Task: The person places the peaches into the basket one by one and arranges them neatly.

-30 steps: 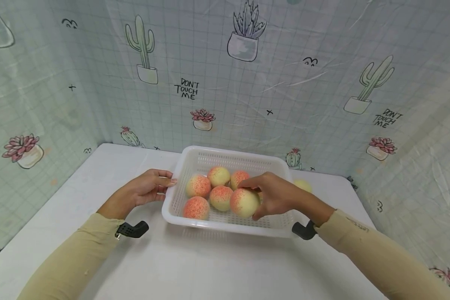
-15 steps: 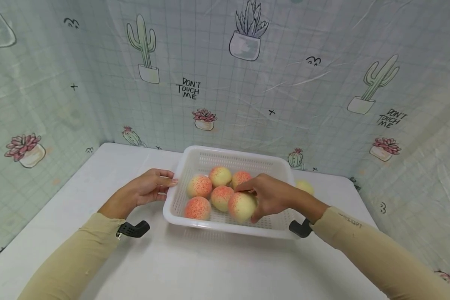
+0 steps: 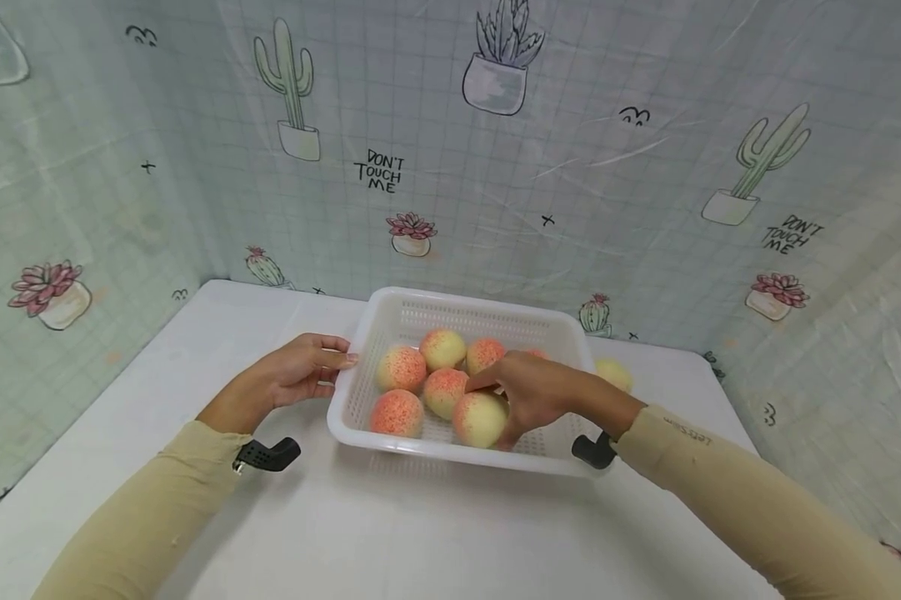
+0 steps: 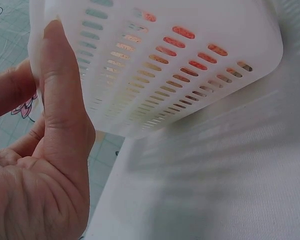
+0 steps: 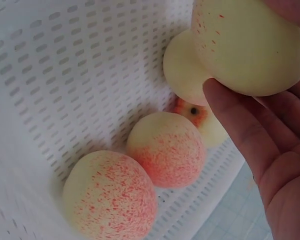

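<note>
A white perforated plastic basket (image 3: 450, 452) sits on the table with several red-speckled yellow peaches in it, one of them a reddish peach (image 3: 397, 413) at its front left corner. My left hand (image 3: 300, 372) pinches the basket's left rim, its thumb (image 4: 60, 85) along the outer wall in the left wrist view. Low inside the basket, my right hand (image 3: 536, 390) grips a pale yellow peach (image 3: 480, 419) between thumb and fingers. In the right wrist view, that hand's fingers lie against the gripped peach (image 5: 250, 50), above other peaches, among them a speckled peach (image 5: 166, 149).
Just outside the basket's right side, a yellow round fruit (image 3: 613, 373) shows partly behind the right forearm. The white table (image 3: 390, 533) meets a cactus-print sheet (image 3: 450, 150) at the back and sides. Black wrist mounts (image 3: 268, 455) stick out from both sleeves.
My right hand has lowered the held peach slightly left and down toward the basket's front. Another peach now shows behind that hand. My left hand stays at the rim.
</note>
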Demonstrator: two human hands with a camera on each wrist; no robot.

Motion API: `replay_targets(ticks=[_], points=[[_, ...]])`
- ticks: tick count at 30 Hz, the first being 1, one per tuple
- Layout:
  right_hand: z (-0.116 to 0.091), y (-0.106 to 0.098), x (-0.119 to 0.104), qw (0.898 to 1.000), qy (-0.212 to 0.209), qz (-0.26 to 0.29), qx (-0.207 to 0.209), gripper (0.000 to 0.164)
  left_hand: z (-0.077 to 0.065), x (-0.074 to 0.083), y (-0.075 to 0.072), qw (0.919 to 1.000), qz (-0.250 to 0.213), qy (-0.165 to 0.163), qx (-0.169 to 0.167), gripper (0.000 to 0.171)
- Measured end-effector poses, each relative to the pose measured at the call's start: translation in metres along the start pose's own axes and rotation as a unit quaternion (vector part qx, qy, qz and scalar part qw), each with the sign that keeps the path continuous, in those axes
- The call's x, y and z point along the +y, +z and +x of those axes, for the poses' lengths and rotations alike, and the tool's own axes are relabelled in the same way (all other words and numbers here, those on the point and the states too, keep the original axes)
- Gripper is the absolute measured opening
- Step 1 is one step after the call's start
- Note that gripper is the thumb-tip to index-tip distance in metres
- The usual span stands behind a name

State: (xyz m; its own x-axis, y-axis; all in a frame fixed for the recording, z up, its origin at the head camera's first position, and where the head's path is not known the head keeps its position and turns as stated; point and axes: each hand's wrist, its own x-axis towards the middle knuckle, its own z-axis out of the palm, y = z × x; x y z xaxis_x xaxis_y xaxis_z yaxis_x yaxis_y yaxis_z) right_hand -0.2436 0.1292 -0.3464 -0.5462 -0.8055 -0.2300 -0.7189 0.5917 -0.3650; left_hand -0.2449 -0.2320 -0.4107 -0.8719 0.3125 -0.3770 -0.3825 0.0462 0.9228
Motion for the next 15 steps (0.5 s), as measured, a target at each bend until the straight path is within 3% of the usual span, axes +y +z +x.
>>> replay_targets(ticks=[7, 15], points=[[0.0033, 0.0008, 0.005, 0.999, 0.024, 0.023, -0.038, 0.075, 0.0007, 0.0016, 0.0002, 1.0, 0.005, -0.004, -0.003, 0.042], [0.0069, 0.0018, 0.0052, 0.995, 0.032, 0.061, -0.07, 0.059, 0.0004, 0.001, -0.0012, 1.0, 0.009, -0.002, -0.002, 0.046]])
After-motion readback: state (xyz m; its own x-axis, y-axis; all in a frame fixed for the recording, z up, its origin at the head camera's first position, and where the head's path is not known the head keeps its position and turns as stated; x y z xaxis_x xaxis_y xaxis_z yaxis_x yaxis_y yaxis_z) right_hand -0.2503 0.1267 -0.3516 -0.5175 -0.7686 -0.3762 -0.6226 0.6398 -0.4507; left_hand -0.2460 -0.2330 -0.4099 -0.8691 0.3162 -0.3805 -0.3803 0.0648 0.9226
